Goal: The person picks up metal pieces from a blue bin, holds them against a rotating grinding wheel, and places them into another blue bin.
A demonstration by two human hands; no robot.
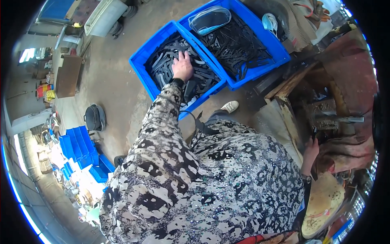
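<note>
Lying in a jumbled heap, the black strips point(164, 67) fill much of the left blue crate point(142, 75), directly beneath the left hand point(183, 70). Its fingers are extended and slightly parted, unclenched, at the top of the heap; contact with individual strips cannot be told. The right blue crate point(262, 70) stands alongside, rims adjoining; it holds thinner dark pieces point(233, 46). A clear plastic item point(209, 20) with a light-blue edge lies over its far left corner, covering part of the contents. A face mask point(269, 22) lies just beyond its right wall.

Right hand point(311, 152): well apart, beside a metal fixture point(325, 112) with a protruding bar; its fingers are partly hidden, grip cannot be told. A red-brown cover point(353, 148) drapes near the fixture.

Farther out: shoe point(230, 106) on the floor just below the crates; black bucket point(94, 118) and blue bins point(79, 144) off to the left.
</note>
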